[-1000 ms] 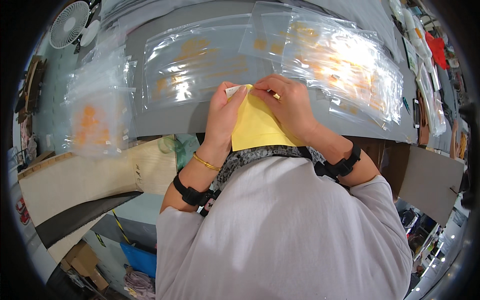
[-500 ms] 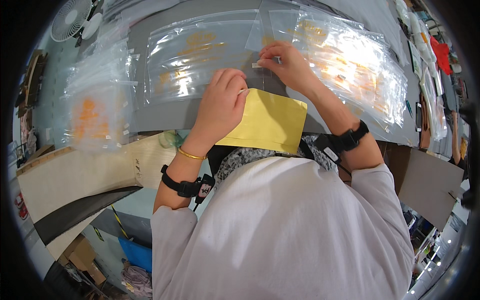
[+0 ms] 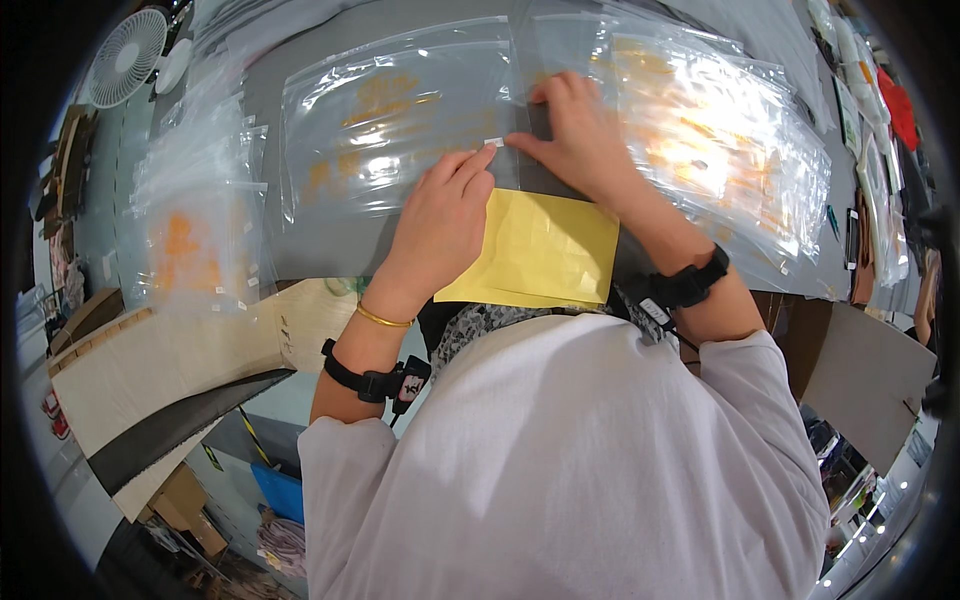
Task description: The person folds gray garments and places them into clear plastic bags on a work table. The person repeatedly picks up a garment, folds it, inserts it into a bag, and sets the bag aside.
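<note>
My left hand (image 3: 438,225) has its fingers close together, curled over the lower right of a clear plastic bag (image 3: 385,135) with orange print. Its index fingertip meets a small white label (image 3: 494,142); whether the label is stuck to the bag, I cannot tell. Just right of it, my right hand (image 3: 580,135) is spread, thumb and fingers apart, holding nothing. A yellow sheet (image 3: 550,245) lies below both hands at the table's near edge, partly covered by my left hand.
Several clear bags with orange print (image 3: 715,150) overlap on the right. Another stack of such bags (image 3: 195,240) sits at the left. A white fan (image 3: 128,58) stands at the far left. Grey table surface (image 3: 345,250) shows in front of the middle bag.
My right thumb and fingers have parted and come away from the small white label. My left hand has moved up from the yellow sheet's top edge to the label.
</note>
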A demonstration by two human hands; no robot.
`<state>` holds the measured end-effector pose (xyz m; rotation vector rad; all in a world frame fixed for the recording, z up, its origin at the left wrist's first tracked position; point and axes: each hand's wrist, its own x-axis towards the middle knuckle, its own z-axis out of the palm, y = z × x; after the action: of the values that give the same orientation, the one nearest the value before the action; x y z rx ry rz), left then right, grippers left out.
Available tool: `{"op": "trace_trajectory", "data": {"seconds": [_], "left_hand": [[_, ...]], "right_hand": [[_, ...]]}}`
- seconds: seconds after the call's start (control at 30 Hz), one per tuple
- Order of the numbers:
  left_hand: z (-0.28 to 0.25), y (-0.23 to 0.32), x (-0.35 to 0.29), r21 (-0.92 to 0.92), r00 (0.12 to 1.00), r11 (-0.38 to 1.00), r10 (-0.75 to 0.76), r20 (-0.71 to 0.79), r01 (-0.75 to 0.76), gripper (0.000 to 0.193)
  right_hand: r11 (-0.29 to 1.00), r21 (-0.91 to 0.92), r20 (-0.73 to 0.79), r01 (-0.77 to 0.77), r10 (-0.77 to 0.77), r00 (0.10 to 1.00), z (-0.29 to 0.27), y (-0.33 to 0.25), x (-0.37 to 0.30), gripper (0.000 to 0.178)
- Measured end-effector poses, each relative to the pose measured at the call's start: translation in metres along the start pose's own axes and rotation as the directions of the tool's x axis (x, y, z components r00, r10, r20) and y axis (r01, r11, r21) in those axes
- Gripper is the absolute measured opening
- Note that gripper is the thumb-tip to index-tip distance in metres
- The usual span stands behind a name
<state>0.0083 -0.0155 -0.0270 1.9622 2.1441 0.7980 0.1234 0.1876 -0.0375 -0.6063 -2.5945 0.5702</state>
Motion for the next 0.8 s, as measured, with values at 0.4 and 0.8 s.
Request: {"op": "trace_trajectory", "data": {"seconds": [0.4,0.8], "left_hand": [[0.007,0.017,-0.017,0.087,0.994,0.995,0.05,-0.093,-0.042,0.014],[-0.005,0.018,-0.041,-0.723,0.706,0.362,-0.666,0.241,0.588,0.009]], "right_hand": [[0.96,-0.259,-0.304,0.108,-0.187,0.934,0.059,0.035,0.109,0.02],[0.932,0.346,-0.011,-0.108,0.119,0.993,-0.053,0.028,0.11,0.02]]}}
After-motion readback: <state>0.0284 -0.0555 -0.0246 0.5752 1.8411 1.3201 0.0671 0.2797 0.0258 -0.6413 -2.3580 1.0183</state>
